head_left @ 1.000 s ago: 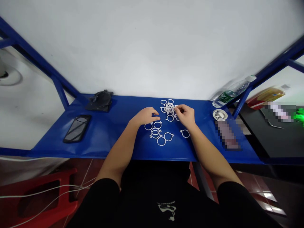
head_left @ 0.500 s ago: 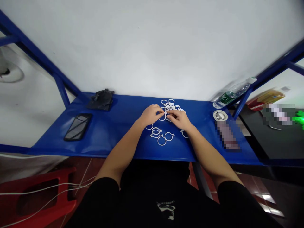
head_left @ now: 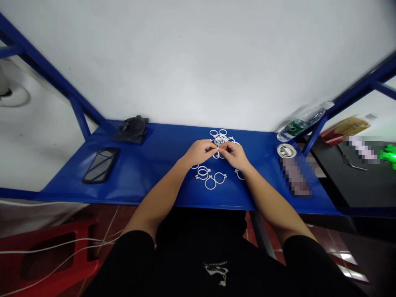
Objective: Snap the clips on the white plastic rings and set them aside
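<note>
My left hand (head_left: 199, 152) and my right hand (head_left: 235, 154) meet fingertip to fingertip over the blue table (head_left: 154, 173), both pinching one small white plastic ring (head_left: 218, 151). Just behind them lies a heap of white rings (head_left: 222, 136). Several more white rings (head_left: 210, 178) lie loose on the table in front of my hands, between my forearms.
A black phone (head_left: 100, 164) lies at the left, a dark crumpled cloth (head_left: 131, 128) at the back left. A water bottle (head_left: 301, 120) lies at the back right beside a round metal tin (head_left: 286, 150). A red stool (head_left: 49, 258) stands below left.
My right hand took a ring from the heap and moved left; my left hand rose from the table to meet it. Both now pinch the ring together.
</note>
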A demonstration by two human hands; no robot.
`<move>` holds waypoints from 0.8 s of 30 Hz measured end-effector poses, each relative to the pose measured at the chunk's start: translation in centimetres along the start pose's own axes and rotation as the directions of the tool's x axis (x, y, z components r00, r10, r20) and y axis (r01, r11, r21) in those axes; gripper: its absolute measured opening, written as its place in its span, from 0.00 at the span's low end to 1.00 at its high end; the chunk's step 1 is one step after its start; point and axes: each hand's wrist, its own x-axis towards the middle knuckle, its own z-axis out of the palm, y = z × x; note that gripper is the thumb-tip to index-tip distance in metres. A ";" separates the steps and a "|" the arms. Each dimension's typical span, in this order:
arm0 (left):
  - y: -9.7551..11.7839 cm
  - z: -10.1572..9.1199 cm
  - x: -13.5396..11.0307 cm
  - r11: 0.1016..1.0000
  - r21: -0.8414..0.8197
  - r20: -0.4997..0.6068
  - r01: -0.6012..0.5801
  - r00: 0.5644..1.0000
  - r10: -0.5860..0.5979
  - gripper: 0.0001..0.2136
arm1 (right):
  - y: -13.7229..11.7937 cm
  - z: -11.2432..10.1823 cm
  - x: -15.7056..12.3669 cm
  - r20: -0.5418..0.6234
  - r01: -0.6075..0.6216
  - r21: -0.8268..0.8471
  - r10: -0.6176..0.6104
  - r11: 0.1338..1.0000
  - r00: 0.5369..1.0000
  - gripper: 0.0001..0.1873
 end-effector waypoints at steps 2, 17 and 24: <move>0.0 -0.1 0.0 1.000 -0.015 0.014 -0.006 1.000 0.006 0.10 | 0.1 0.0 0.0 0.009 -0.014 0.009 0.014 1.000 1.000 0.19; -0.2 -0.3 0.2 1.000 -0.004 -0.019 -0.004 1.000 0.004 0.09 | -0.6 -0.9 0.1 -0.104 0.039 -0.159 -0.056 0.986 0.993 0.14; -4.6 -4.5 -0.7 0.968 0.207 0.286 0.145 0.937 -0.202 0.05 | 0.8 -3.4 0.8 -0.183 -0.094 -0.412 0.019 0.906 0.983 0.09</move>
